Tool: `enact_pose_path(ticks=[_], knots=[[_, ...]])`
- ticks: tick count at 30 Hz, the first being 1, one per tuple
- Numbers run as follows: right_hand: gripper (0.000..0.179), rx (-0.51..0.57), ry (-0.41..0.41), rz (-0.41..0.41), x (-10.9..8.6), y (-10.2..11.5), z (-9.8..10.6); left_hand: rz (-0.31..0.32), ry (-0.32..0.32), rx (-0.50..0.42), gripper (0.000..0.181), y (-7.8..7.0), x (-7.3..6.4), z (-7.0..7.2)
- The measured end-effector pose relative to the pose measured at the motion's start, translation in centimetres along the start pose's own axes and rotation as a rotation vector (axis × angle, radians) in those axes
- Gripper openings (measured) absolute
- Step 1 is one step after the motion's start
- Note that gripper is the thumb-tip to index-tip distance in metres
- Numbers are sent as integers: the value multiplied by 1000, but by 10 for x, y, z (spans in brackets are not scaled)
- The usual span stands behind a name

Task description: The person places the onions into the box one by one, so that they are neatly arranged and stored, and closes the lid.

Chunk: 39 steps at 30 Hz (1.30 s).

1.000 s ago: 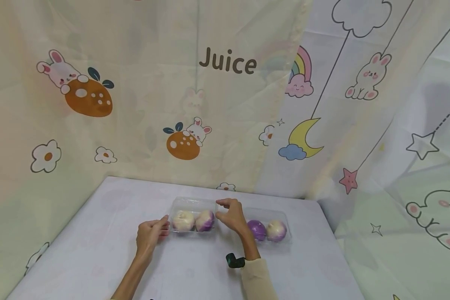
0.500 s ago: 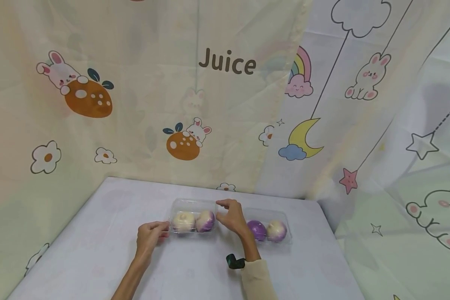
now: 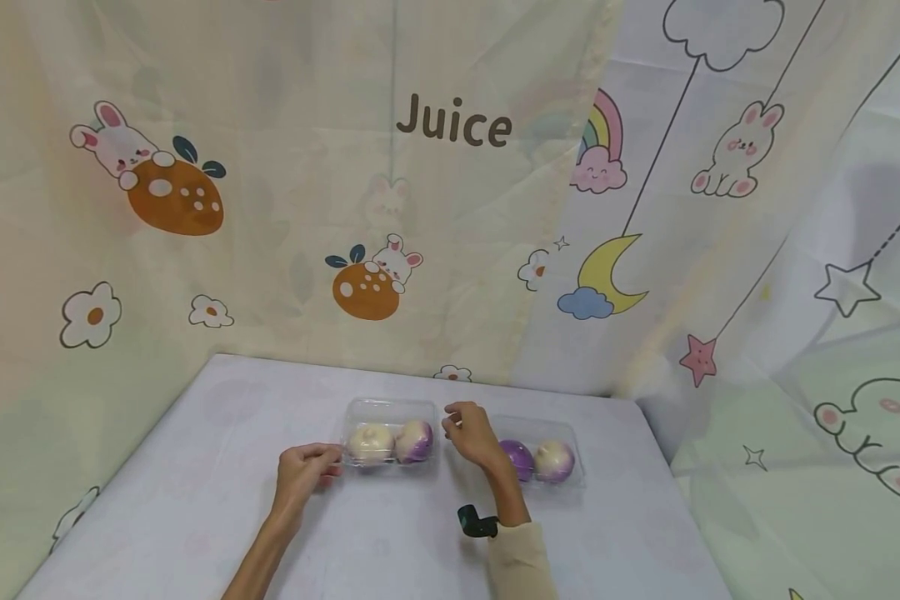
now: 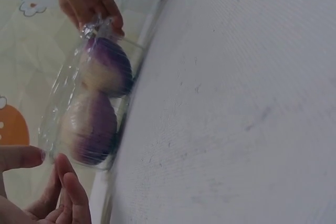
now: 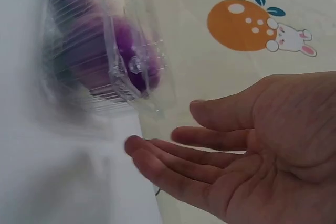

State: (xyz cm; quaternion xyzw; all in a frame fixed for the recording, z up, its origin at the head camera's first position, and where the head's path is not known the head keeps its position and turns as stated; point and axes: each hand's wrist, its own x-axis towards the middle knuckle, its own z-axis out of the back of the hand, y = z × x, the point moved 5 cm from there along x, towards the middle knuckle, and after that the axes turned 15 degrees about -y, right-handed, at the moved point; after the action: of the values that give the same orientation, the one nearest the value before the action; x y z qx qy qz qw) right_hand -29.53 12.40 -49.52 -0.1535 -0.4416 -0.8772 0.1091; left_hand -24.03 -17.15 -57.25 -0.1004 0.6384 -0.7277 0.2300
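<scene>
A clear plastic clamshell box [image 3: 390, 409] sits on the white table, its lid down over two round purple-and-cream vegetables [image 3: 414, 442] that look like turnips. At its left end, my left hand [image 3: 297, 477] pinches the plastic edge between thumb and fingers; the left wrist view shows the thumb [image 4: 26, 157] on one side of that edge. My right hand [image 3: 471, 435] is off the box's right end, holding nothing. A small gap lies between its bent, spread fingers [image 5: 184, 169] and the ribbed plastic in the right wrist view.
To the right, partly behind my right forearm, stands a second clear box [image 3: 562, 430] with a purple and a cream-purple vegetable [image 3: 553, 461] inside. A printed curtain [image 3: 270, 250] hangs behind the table [image 3: 390, 542]. A dark device [image 3: 477, 522] is strapped to my right wrist.
My right hand has come away from the box's right end and moved slightly right. The box and my left hand have shifted a little to the right.
</scene>
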Motion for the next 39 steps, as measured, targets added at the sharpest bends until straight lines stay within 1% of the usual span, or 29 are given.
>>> enact_pose_path(ticks=[3, 7, 9, 12, 15, 22, 26, 35, 39], knots=[[26, 33, 81, -92, -3, 0, 1, -8, 5, 0, 27, 0, 0, 0], [26, 71, 213, -232, -11, -2, -1, -19, 17, 5, 30, 0, 0, 1], [27, 94, 278, -283, -16, -3, -3, -23, 20, 9, 30, 1, 0, 1], [28, 124, 356, -307, -23, -5, -7, -27, 24, 12, 30, 2, 0, 2], [31, 157, 397, -307, -28, -5, -10, -30, 27, 14, 30, 3, 0, 2], [36, 170, 413, -314, -33, -6, -14, -39, 28, 49, 30, 4, -1, 3], [37, 165, 411, -311, -34, -7, -14, -44, 44, 63, 33, 4, -2, 2], [38, 178, 409, -317, -37, -9, -16, -30, 96, 16, 32, 1, -4, -2], [38, 181, 407, -317, -38, -10, -17, -33, 110, -9, 31, 0, -3, -5]])
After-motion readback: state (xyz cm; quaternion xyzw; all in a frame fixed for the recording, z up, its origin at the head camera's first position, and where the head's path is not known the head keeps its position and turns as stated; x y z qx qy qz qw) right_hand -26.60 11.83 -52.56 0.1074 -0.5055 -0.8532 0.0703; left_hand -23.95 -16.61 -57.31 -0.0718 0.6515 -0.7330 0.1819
